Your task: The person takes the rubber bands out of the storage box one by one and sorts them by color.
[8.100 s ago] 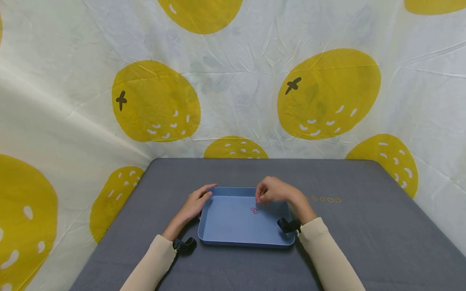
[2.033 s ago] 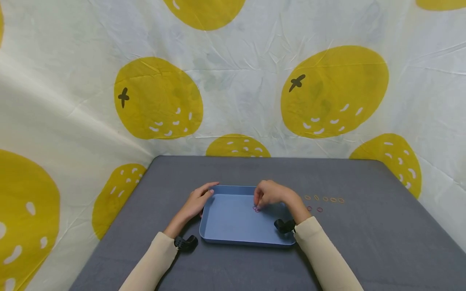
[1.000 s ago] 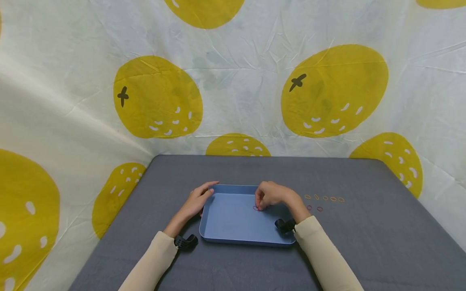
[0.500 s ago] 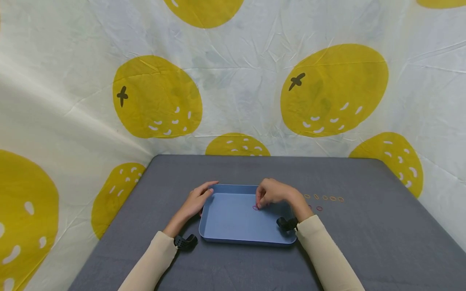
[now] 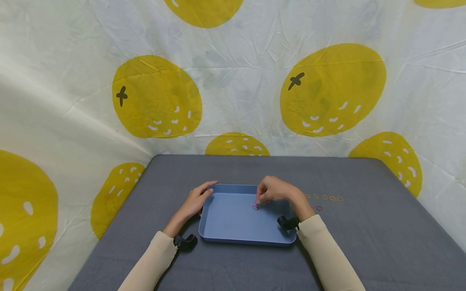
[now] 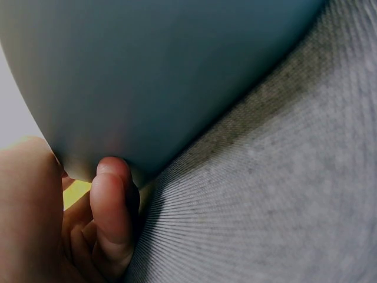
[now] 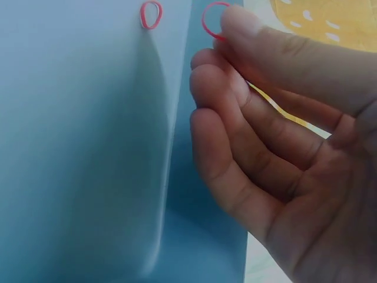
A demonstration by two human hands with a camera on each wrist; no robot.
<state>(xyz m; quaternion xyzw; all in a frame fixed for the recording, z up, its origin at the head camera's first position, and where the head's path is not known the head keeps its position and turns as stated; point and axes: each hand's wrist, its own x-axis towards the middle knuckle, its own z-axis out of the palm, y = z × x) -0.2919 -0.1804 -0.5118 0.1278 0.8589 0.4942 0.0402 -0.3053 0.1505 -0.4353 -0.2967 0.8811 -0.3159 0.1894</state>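
My left hand (image 5: 195, 199) grips the far left corner of a shallow blue tray (image 5: 236, 242), thumb over the rim. In the left wrist view, fingers (image 6: 110, 203) curl against the tray's outer wall. Over the tray's right half, my right hand (image 5: 274, 190) pinches a small red rubber band (image 7: 204, 21) between thumb and fingertip. The other fingers of that hand are curled, as the right wrist view shows. Another red rubber band (image 7: 144, 19) lies on the tray floor, just below and left of the pinching fingertips.
Right of the tray, several orange rubber bands (image 5: 332, 198) lie in a row on the grey tabletop (image 5: 364, 234). One red rubber band (image 5: 318, 208) lies below that row, close to the right wrist. A white curtain (image 5: 240, 97) with yellow fruit prints hangs behind the table.
The right hand has picked one of two red rubber bands off the tray floor and lifted it slightly. Since the oldest frame, red bands have appeared on the table. The left hand has stayed put.
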